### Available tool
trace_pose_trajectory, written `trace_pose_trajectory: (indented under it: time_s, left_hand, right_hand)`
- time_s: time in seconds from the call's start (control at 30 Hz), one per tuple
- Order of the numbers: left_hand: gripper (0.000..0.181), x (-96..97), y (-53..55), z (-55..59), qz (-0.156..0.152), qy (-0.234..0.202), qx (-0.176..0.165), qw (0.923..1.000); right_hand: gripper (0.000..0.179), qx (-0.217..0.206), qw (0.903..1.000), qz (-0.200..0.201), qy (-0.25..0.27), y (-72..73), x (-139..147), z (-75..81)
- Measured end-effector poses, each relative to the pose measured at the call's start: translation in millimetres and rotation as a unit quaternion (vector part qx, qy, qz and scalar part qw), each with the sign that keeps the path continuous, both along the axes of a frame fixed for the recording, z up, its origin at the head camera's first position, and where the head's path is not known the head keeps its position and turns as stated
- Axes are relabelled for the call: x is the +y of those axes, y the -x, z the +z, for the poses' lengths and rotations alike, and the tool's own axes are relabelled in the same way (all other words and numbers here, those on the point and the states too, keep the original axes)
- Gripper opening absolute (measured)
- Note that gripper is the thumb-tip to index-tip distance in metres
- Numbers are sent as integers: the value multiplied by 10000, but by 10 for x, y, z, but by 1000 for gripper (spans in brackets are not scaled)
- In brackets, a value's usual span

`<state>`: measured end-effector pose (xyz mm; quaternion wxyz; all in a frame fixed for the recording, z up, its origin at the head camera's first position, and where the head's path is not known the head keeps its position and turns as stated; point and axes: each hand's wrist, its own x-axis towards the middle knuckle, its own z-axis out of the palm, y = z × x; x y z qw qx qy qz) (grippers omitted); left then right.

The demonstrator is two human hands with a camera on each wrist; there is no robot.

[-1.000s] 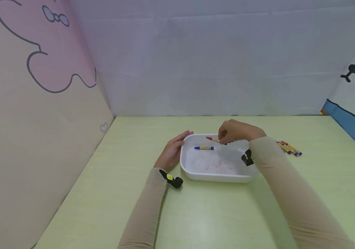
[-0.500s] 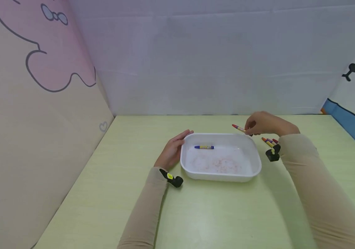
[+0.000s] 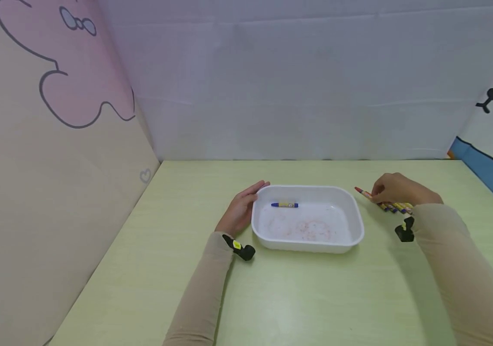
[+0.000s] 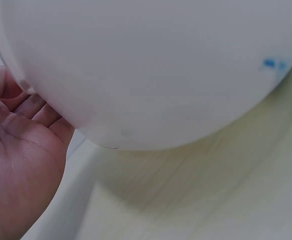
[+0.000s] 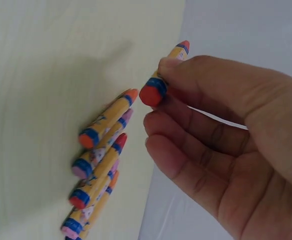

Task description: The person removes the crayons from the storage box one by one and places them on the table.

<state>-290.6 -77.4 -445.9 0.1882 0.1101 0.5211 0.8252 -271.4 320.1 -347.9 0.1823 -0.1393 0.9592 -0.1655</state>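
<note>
My right hand (image 3: 395,188) pinches a red crayon (image 5: 153,93) between thumb and index finger. The crayon hangs just over the left end of a row of several crayons (image 3: 395,207) on the table. In the right wrist view, the row shows an orange crayon (image 5: 108,119) nearest, with pink, red and orange ones beyond. A white tray (image 3: 307,247) stands left of the row, and a blue crayon (image 3: 284,205) lies inside it. My left hand (image 3: 239,209) holds the tray's left end, thumb at the rim and fingers along the outside wall.
The pale green table (image 3: 289,298) reaches back to a light cloth wall (image 3: 298,86). Printed panels stand at the left and right. Faint reddish marks (image 3: 313,229) show on the tray's floor.
My right hand has carried the red crayon from above the tray rightwards, past its right rim, and down to the crayon row. The left hand, tray and blue crayon have stayed put.
</note>
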Motion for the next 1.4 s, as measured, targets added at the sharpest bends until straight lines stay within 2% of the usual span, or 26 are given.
trace_pose_trajectory:
  time_s: [0.27,0.47,0.6,0.73,0.93,1.03,1.23,1.4]
  left_hand:
    - [51,11,8,0,-3,-57,-11,10000]
    - [50,11,8,-11,21,-104,-84,9999]
    - [51,10,5,-11,-16,-85,-74,9999]
    - [51,10,2,-7,-20,-37,-52,10000]
    - [50,7,4,-2,-5,-18,-55,10000]
    - [50,5,7,-3,-25,-34,-61,10000]
    - [50,2,16,-12,-32,12,-9,10000]
    - [50,2,21,-8,-41,33,14,10000]
  right_hand:
    - [16,-654,9966,-438,232,-26,147,-233]
    - [16,-743,9953,-589,213,-25,167,-313]
    - [17,-749,9955,-571,117,-25,175,-312]
    - [20,-517,9975,-486,24,-36,134,-232]
    - [25,337,9992,-176,113,-18,-45,-28]
    - [27,605,9978,-109,265,-8,-180,84]
    - [23,810,9949,70,594,21,-511,256]
    - [25,733,9952,142,628,88,-835,295]
